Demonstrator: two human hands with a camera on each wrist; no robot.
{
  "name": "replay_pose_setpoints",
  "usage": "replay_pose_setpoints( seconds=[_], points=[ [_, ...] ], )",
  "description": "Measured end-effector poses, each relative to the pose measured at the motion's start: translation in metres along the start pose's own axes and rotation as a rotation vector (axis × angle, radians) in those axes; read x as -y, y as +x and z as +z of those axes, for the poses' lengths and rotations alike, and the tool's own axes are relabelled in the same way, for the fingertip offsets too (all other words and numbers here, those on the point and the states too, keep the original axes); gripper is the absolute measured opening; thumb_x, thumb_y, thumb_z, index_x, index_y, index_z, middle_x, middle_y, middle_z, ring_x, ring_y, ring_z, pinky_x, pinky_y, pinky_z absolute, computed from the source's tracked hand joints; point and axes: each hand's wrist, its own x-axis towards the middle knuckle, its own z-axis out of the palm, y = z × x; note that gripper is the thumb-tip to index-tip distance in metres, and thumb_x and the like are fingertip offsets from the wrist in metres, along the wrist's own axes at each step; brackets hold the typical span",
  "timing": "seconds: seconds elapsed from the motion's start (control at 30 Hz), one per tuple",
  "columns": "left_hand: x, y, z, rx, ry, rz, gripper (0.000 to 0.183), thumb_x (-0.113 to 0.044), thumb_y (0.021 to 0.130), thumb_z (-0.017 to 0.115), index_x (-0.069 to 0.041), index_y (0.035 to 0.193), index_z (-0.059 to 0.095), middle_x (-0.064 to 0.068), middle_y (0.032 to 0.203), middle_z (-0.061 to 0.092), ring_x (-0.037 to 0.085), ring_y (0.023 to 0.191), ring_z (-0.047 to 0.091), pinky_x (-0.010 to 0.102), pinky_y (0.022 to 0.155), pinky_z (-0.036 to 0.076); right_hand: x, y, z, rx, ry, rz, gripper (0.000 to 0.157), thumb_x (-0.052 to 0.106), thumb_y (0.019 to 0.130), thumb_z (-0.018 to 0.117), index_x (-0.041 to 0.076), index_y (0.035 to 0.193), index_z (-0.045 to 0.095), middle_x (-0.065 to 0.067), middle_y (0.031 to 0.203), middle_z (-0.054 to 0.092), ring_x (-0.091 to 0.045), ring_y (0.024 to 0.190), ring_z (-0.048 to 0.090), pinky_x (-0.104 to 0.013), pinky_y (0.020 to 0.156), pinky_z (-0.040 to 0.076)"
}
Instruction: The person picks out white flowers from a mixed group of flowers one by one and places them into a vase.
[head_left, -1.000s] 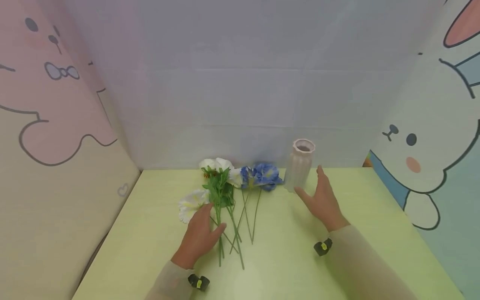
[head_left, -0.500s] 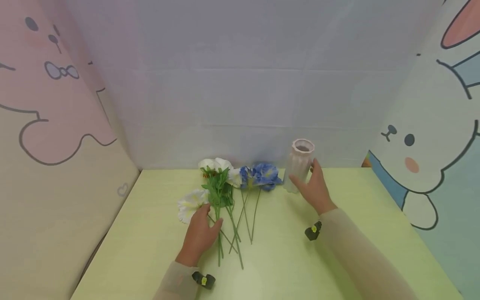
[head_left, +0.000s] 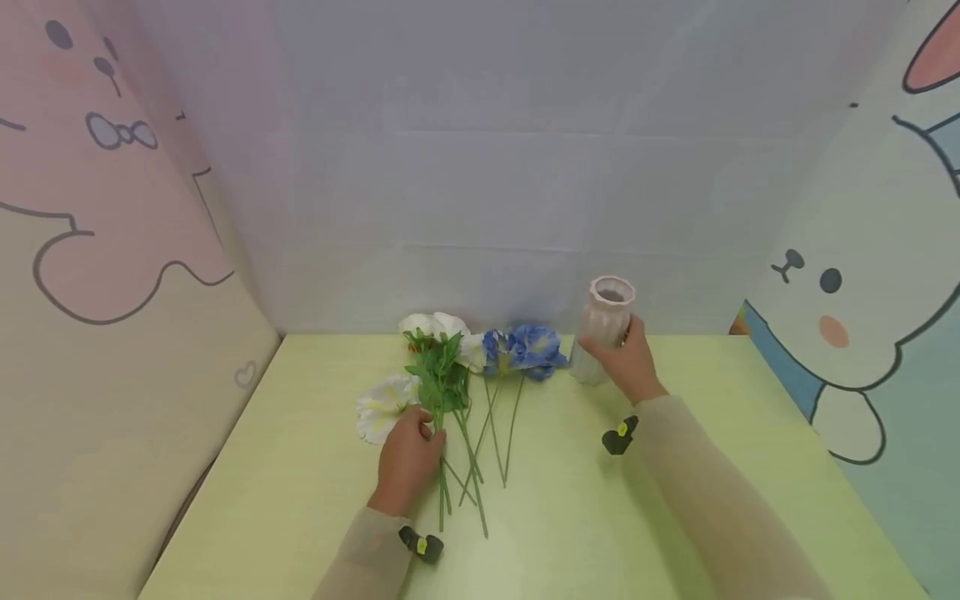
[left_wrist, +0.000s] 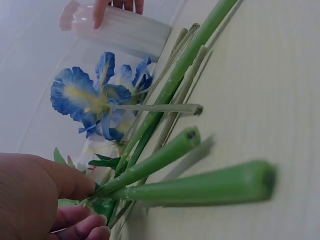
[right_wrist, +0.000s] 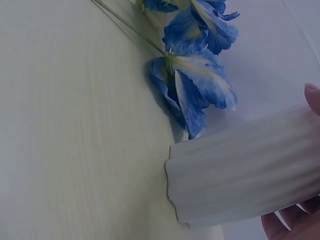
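Note:
My left hand (head_left: 408,462) pinches thin green flower stems (head_left: 441,492) just below their leaves (head_left: 435,371); in the left wrist view the thumb meets the stems (left_wrist: 150,170), whose cut ends point away from the hand. My right hand (head_left: 632,367) grips the pale ribbed vase (head_left: 600,321) below its scalloped rim, thumb on one side and fingers on the other. The vase stands upright on the table, its base (right_wrist: 200,185) at the tabletop in the right wrist view. Which blooms belong to the pinched stems is partly hidden by leaves.
Blue flowers (head_left: 534,350) lie left of the vase, with white flowers (head_left: 435,325) beyond the leaves. Another white flower (head_left: 384,408) lies by the left hand. Behind the pale yellow table (head_left: 555,517) hangs a plain backdrop (head_left: 495,192); cartoon-printed panels (head_left: 832,283) flank it.
My right hand has moved forward and left onto the vase and now grips it. The left hand's fingers have closed on the green stems. The vase and flowers stay about where they were.

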Motion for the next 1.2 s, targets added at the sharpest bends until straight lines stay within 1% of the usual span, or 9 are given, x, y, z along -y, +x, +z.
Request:
replay_pose_setpoints(
  seconds=[0.1,0.17,0.33,0.43,0.6,0.8,0.93,1.07,1.2],
  points=[
    [0.0,0.002,0.002,0.002,0.016,-0.017,0.024,-0.021,0.095,0.073,-0.005,0.112,0.067,-0.001,0.084,0.063,0.015,0.066,0.056,0.038,0.062,0.048,-0.002,0.002,-0.001,0.011,0.008,0.02,0.11,0.054,0.088,0.079,0.006,0.161,0.012,-0.024,0.156,0.037,-0.042,0.139,0.042,-0.062,0.11,0.038],
    [0.0,0.004,0.002,-0.005,0.019,-0.023,0.024,-0.021,0.095,0.072,-0.005,0.111,0.068,0.0,0.085,0.065,0.015,0.067,0.058,0.038,0.062,0.049,-0.003,0.004,-0.001,0.014,0.014,0.026,0.109,0.054,0.088,0.079,0.006,0.161,0.014,-0.024,0.155,0.038,-0.041,0.138,0.043,-0.061,0.11,0.038],
    [-0.003,0.013,0.003,-0.02,-0.001,-0.029,0.027,-0.023,0.097,0.069,-0.002,0.113,0.069,0.007,0.091,0.072,0.022,0.074,0.066,0.043,0.065,0.053,-0.008,0.008,-0.001,0.008,0.011,0.03,0.103,0.052,0.088,0.079,0.004,0.157,0.019,-0.025,0.15,0.042,-0.042,0.135,0.046,-0.06,0.111,0.038],
    [-0.004,0.018,0.003,-0.009,-0.021,-0.063,0.03,-0.025,0.098,0.068,-0.001,0.115,0.069,0.01,0.095,0.073,0.026,0.08,0.068,0.045,0.069,0.055,-0.008,0.009,-0.001,0.008,0.0,0.032,0.1,0.05,0.089,0.079,0.002,0.155,0.02,-0.026,0.148,0.044,-0.043,0.133,0.048,-0.06,0.11,0.039],
    [-0.002,0.02,0.002,0.012,-0.078,-0.119,0.032,-0.025,0.1,0.066,0.0,0.119,0.069,0.012,0.102,0.074,0.029,0.088,0.07,0.048,0.075,0.056,-0.008,0.009,0.001,0.021,-0.034,0.025,0.096,0.048,0.09,0.078,0.0,0.152,0.023,-0.027,0.143,0.046,-0.043,0.129,0.05,-0.059,0.107,0.042],
    [0.002,0.02,0.001,0.026,-0.13,-0.123,0.033,-0.023,0.1,0.066,0.002,0.121,0.07,0.015,0.106,0.075,0.031,0.095,0.072,0.049,0.081,0.057,-0.009,0.007,-0.002,0.027,-0.091,0.029,0.097,0.05,0.089,0.079,0.0,0.151,0.025,-0.027,0.142,0.049,-0.044,0.128,0.052,-0.061,0.105,0.043],
    [0.001,0.02,-0.001,0.02,-0.159,-0.133,0.032,-0.022,0.098,0.068,0.003,0.12,0.07,0.015,0.107,0.075,0.032,0.099,0.072,0.049,0.084,0.057,-0.007,0.002,-0.001,0.029,-0.1,0.035,0.097,0.049,0.088,0.08,0.0,0.152,0.026,-0.027,0.142,0.049,-0.045,0.128,0.052,-0.061,0.105,0.044],
    [0.001,0.02,-0.003,0.027,-0.192,-0.144,0.032,-0.02,0.097,0.069,0.003,0.119,0.071,0.016,0.107,0.075,0.032,0.099,0.071,0.048,0.083,0.057,-0.007,-0.003,-0.001,0.038,-0.114,0.038,0.098,0.048,0.089,0.079,-0.001,0.153,0.024,-0.027,0.143,0.049,-0.045,0.129,0.051,-0.062,0.105,0.043],
    [0.003,0.022,-0.004,0.027,-0.219,-0.14,0.03,-0.019,0.097,0.07,0.004,0.117,0.071,0.015,0.103,0.075,0.032,0.095,0.071,0.047,0.08,0.057,-0.008,-0.006,0.0,0.04,-0.117,0.026,0.098,0.048,0.088,0.08,-0.001,0.153,0.025,-0.027,0.143,0.049,-0.045,0.129,0.052,-0.062,0.105,0.043]
  ],
)
